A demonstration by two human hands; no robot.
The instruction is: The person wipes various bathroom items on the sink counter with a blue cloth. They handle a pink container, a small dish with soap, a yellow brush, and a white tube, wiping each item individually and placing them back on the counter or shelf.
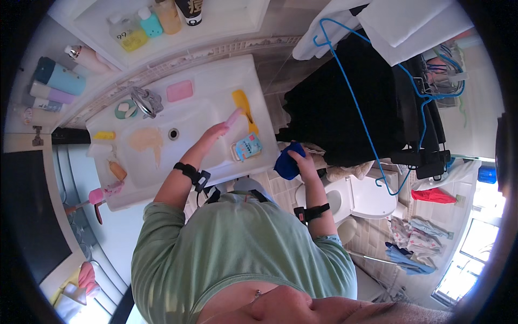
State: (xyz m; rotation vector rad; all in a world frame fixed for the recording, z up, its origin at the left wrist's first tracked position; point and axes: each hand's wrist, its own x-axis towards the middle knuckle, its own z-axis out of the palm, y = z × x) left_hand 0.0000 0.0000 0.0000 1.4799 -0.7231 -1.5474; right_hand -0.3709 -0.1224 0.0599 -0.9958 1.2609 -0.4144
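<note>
The green shirt point(245, 232) of the person lies nearest the camera, on the near side of the drain point(173, 134), the landmark here. To the drain's right, over the sink point(216, 81), the left hand point(215, 132) has its grip closed around one pale pink stick point(234, 116). Farther right, past the sink's edge, the right hand point(302, 162) clutches one dark blue cloth point(287, 161), bunched up.

To handle these well, I'd keep the stick pinched at its near end with the wrist steady, hold it clear of the tools beyond, and leave the cloth's bulk loose so a face of it stays free. Whether the stick touches the yellow brush-like tool point(243, 110) I cannot tell.

Counting outward: one such yellow tool and one light-blue pack point(248, 147) right of the drain; one pink slab point(179, 90) just beyond it; one tap point(147, 102) and one green dish point(118, 112) beyond it to the left; one beige smear point(143, 140) beside it, left; two black straps point(189, 173), one per forearm, nearer than it.
</note>
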